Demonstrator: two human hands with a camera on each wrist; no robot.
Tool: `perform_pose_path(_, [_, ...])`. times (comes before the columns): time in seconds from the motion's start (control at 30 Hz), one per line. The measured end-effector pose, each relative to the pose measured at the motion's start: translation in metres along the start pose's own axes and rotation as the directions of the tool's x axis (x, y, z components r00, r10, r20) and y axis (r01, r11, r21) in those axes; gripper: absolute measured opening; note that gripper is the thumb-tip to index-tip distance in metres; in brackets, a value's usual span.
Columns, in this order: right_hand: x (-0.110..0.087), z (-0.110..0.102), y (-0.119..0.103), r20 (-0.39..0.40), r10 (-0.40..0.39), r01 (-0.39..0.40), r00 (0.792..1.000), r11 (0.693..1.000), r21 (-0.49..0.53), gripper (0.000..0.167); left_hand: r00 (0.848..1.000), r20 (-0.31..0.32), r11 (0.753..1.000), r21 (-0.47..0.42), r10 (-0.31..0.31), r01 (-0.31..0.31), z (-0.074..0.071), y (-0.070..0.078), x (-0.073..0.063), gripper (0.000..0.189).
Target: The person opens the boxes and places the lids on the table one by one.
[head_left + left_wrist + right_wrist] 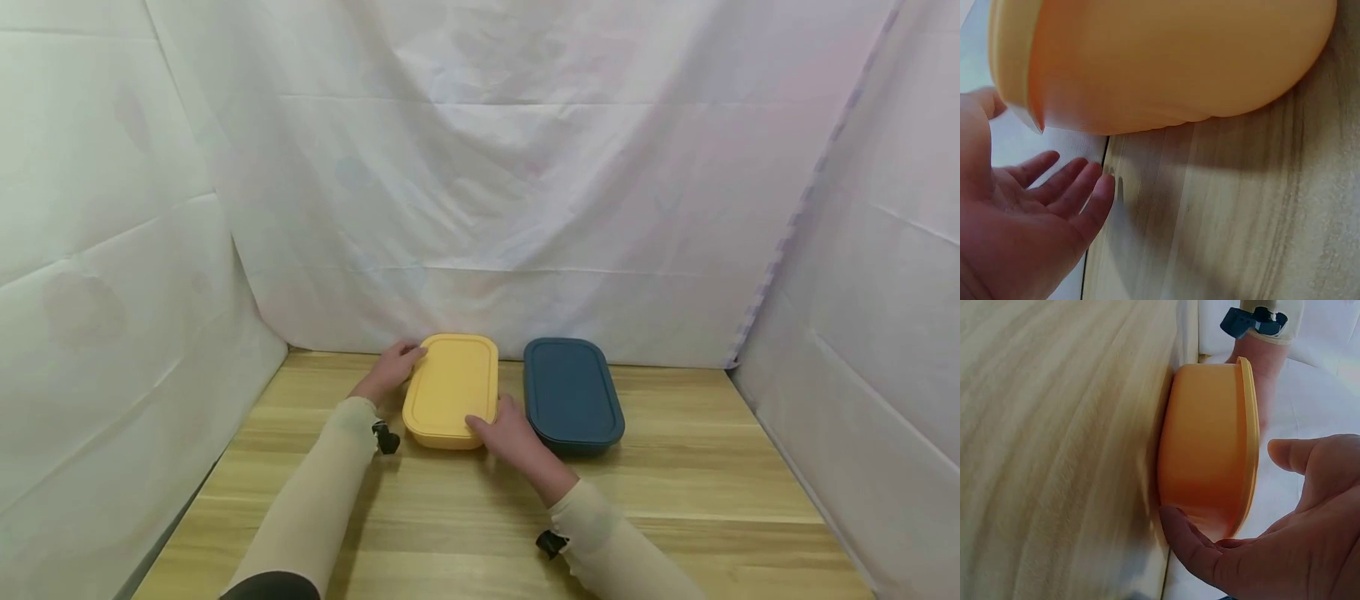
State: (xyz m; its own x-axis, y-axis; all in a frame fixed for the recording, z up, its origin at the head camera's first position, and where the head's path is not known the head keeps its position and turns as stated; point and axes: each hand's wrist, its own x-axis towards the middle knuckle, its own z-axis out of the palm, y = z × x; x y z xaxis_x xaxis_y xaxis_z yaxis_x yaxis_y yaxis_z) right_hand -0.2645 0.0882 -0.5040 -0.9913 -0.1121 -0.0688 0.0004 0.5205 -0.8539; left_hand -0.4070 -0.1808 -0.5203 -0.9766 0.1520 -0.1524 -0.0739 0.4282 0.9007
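L hand & R hand both at yellow box, which sits flat on the table between them, lid on.

L hand: at the box's far L side, thumb by the lid edge, other fingers loose & slightly bent. L wrist cam shows a gap btwn those fingers and the box wall, so no grasp. Thumb tip partly hidden behind the rim; can't tell if it touches.

R hand: at the near R corner, thumb over the lid, fingers down along the side. R wrist cam: thumb stands clear of the rim, index tip low by the box base, prob. touching; hand spread, not clenched, not gripping.

Blue box: just R of R hand, lid on, also flat on table, apart from yellow one. R hand's fingers are in the gap btwn the 2 boxes.

Behind both hands: white cloth hung past the table's far edge; more cloth out to L and R of them.

Sleeves: light, L sleeve & R sleeve, w/ a small blk clip at each wrist.
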Motion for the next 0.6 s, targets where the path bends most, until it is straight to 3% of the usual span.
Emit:
perform_pose_path(0.2, [0.0003, 0.0025, 0.0035, -0.003, 0.049, -0.049, 0.999, 0.998, 0.05, 0.078, 0.999, 0.037, 1.0, 0.007, 0.018, -0.019, 0.0034, 0.0081, -0.0006, 0.067])
perform_pose_path(0.6, [0.0017, 0.0042, 0.0079, -0.012, 0.04, -0.038, 0.999, 0.994, 0.098, 0.069, 1.0, 0.0, 1.0, -0.006, 0.015, -0.015, 0.0061, 0.0087, 0.0088, 0.059])
